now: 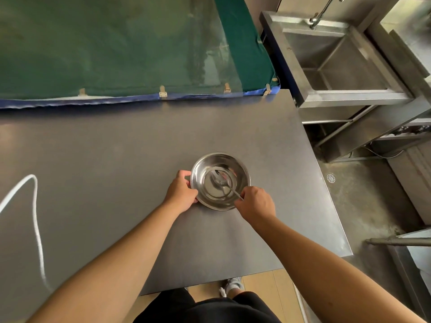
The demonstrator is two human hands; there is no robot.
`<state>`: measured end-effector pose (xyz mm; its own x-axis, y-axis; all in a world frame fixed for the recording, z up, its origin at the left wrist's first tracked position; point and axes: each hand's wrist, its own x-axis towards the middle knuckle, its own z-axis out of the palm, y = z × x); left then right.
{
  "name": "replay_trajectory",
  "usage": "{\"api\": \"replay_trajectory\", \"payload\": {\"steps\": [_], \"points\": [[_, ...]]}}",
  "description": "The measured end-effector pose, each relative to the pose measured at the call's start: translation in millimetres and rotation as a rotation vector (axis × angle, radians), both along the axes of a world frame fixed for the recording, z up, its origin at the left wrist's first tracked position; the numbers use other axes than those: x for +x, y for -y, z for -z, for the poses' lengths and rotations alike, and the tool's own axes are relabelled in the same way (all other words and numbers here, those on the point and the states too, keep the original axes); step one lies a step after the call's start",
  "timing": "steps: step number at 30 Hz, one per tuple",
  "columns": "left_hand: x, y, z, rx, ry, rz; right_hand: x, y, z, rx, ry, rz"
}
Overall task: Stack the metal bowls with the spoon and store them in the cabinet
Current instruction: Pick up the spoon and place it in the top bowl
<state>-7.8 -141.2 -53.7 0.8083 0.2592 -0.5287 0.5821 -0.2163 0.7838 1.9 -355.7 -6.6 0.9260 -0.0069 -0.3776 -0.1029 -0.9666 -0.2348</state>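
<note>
A shiny metal bowl stands on the dark grey table, a little right of centre. Whether more than one bowl is nested there I cannot tell. A metal spoon lies inside it, its head on the bowl's bottom and its handle slanting toward the near right rim. My left hand grips the bowl's left rim. My right hand is at the near right rim, fingers pinched on the spoon's handle.
A green cloth with a blue edge covers the far side of the table. A white cord lies at the left. A steel sink stands beyond the table's right edge, with a concrete floor and drain below.
</note>
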Motion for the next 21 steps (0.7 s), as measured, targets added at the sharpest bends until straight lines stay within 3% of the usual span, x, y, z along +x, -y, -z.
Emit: {"api": "replay_trajectory", "payload": {"steps": [15, 21], "points": [[2.1, -0.3, -2.5, 0.107, -0.027, 0.066, 10.4, -0.8, 10.4, -0.087, -0.010, -0.113], [16.4, -3.0, -6.7, 0.164, -0.050, 0.104, 26.6, 6.6, 10.0, 0.085, 0.035, 0.089]]}}
